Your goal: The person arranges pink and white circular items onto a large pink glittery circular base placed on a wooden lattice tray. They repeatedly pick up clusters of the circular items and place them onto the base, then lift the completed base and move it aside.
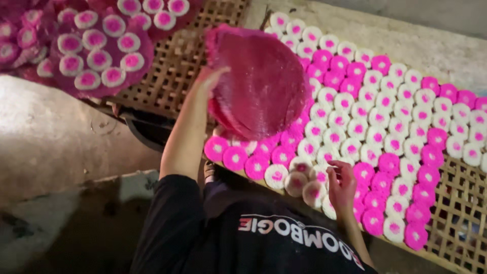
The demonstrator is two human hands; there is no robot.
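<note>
**Laying pink-and-white discs onto the bamboo rack**

Holding a round pink mat (264,83) tilted on edge above the woven bamboo rack (177,66), the left hand (210,81) has its fingers closed on the mat's near rim; the thumb side is hidden behind the mat. The mat's visible face is bare and deep pink, and it hangs over the near-left end of the rows on the rack.

The right hand (342,185) rests at the rack's near edge, fingers (339,167) curled lightly on the small round discs (304,185) there. Whether they pinch one disc or only press on it cannot be told. These few discs look paler and less regular than the laid rows.

The laid rows (385,116) cover the rack in tight lines, white discs with pink centres alternating with pink discs with white centres, each touching its neighbours. The rack's far-left part is bare lattice.

Beyond the rack's left end, further round mats (101,56) carry the same discs. Below the rack's near edge lies a grey concrete floor (56,137); the person's dark sleeve (172,223) shows there.

Judgement: good work here calls for keeping the mat clear of the laid rows, and for nudging the near-edge discs into line with light, flat finger pressure so that soft pieces are not dented or overlapped.
</note>
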